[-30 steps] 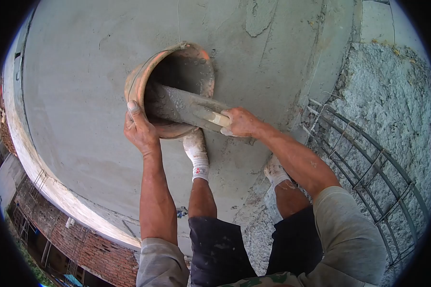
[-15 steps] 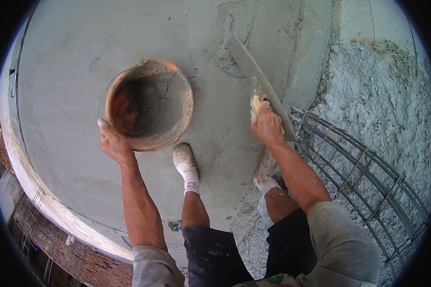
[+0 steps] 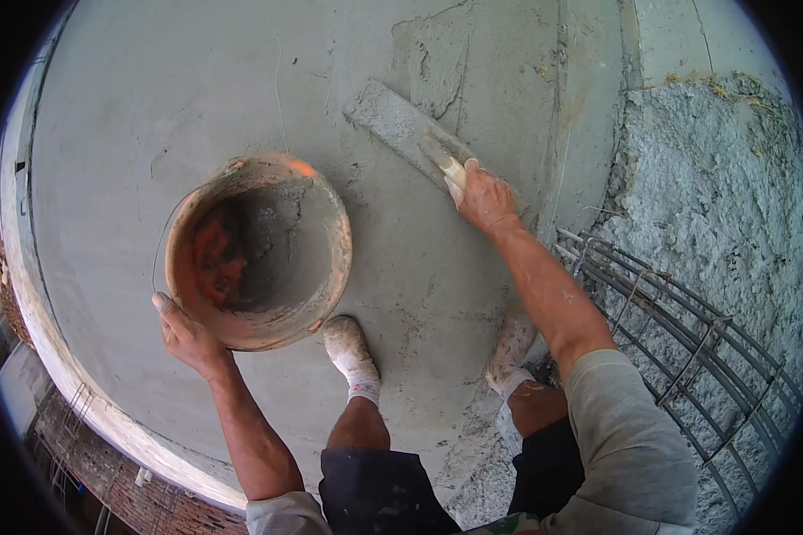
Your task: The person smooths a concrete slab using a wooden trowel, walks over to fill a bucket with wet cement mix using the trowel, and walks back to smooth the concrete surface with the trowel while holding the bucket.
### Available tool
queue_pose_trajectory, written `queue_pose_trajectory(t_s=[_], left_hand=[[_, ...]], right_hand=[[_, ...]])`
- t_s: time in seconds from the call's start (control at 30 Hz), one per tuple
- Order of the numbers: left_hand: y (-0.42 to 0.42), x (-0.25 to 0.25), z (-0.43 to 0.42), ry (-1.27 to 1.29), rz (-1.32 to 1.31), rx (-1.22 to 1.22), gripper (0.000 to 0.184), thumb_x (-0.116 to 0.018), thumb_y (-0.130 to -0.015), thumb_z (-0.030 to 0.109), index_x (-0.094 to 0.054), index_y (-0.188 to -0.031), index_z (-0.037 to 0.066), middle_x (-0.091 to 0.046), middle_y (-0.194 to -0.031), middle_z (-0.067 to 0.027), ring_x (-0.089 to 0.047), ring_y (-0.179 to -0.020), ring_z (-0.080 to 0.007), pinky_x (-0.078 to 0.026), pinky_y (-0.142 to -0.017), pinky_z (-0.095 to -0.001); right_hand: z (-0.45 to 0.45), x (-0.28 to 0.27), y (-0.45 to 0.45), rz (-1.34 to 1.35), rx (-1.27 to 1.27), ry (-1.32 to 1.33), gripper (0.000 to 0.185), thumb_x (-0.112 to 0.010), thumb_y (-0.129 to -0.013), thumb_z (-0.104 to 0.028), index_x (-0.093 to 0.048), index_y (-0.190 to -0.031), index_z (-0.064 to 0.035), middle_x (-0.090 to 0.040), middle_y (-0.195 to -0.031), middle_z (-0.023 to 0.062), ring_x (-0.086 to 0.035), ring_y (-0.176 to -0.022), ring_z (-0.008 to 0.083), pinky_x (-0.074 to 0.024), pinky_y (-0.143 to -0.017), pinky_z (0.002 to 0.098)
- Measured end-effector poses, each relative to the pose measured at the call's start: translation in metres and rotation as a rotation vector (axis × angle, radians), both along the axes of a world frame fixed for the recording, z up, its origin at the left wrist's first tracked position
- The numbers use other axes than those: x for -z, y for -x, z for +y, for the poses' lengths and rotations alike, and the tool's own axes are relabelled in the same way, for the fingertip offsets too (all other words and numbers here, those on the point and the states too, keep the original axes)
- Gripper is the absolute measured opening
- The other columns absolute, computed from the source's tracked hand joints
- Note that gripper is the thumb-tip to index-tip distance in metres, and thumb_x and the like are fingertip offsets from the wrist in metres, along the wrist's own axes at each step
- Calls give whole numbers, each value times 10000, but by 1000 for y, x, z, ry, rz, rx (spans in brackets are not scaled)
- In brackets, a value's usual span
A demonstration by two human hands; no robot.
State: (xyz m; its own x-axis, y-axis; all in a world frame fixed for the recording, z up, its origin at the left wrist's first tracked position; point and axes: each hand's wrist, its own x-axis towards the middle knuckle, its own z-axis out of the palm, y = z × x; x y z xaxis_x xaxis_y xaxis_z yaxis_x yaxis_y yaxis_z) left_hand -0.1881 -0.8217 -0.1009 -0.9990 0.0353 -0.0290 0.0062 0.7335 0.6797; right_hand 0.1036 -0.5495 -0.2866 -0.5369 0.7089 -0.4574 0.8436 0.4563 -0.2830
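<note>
An orange bucket (image 3: pixel 330 259), crusted with grey mortar and with some mortar inside, is tilted so its mouth faces me. My left hand (image 3: pixel 190 339) grips its lower left rim, where the thin wire handle curves. My right hand (image 3: pixel 486 196) is wrapped round the pale handle of a long flat trowel (image 3: pixel 401 125). The trowel lies across the smooth grey cement surface (image 3: pixel 107 205), its far end pointing up and left. A patch of rougher mortar (image 3: pixel 433 53) shows just beyond the blade.
My feet in dirty white socks (image 3: pixel 350 349) stand on the cement below the bucket. At the right a steel rebar cage (image 3: pixel 687 348) lies over rough concrete (image 3: pixel 714 178). A pale curved ledge (image 3: pixel 80 357) runs down the left, with brickwork (image 3: pixel 165 495) below it.
The trowel has come out of the bucket, swung upright, then turned flat toward the upper left. The bucket has moved down and left with my left hand, its mouth now facing me.
</note>
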Motion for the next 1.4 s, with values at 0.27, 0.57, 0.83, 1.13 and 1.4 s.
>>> queue_pose_trajectory(t_s=[0.27,0.57,0.83,1.13,1.4], left_hand=[[-3,15,-16,146,92,14,594,-407,-997,431,-548,-1181,-117,-604,-1065,-225,-564,-919,-282,-440,-834,-390],[-3,18,-9,155,142,-55,551,-394,-1013,396,-596,-981,-115,-603,-887,-178,-537,-809,-240,-431,-742,-380],[-13,11,6,119,142,-9,562,-392,-1014,407,-596,-950,-113,-593,-863,-166,-528,-791,-226,-432,-736,-372],[-13,10,7,64,144,-22,521,-394,-1017,394,-545,-785,-47,-522,-738,-80,-465,-702,-183,-409,-670,-352],[-11,13,1,113,166,-8,527,-378,-1022,382,-544,-813,-73,-538,-750,-108,-476,-707,-189,-413,-673,-362]], right_hand=[[126,11,76,35,108,-129,350,-609,-877,-263,-522,-1071,16,-648,-1000,249,-653,-910,403,-518,-809,470],[219,24,93,29,566,-137,496,-620,-845,-362,-583,-1155,23,-647,-1090,223,-638,-1019,356,-508,-873,420],[90,13,54,70,302,200,499,-634,-866,-344,-572,-1148,64,-648,-1015,237,-651,-952,354,-514,-813,423],[-36,-31,-18,11,-206,364,365,-638,-865,-239,-485,-1038,43,-638,-936,266,-669,-827,398,-529,-729,475],[4,0,123,62,-278,88,241,-553,-877,-106,-449,-1067,2,-635,-954,245,-668,-898,382,-555,-765,439]])
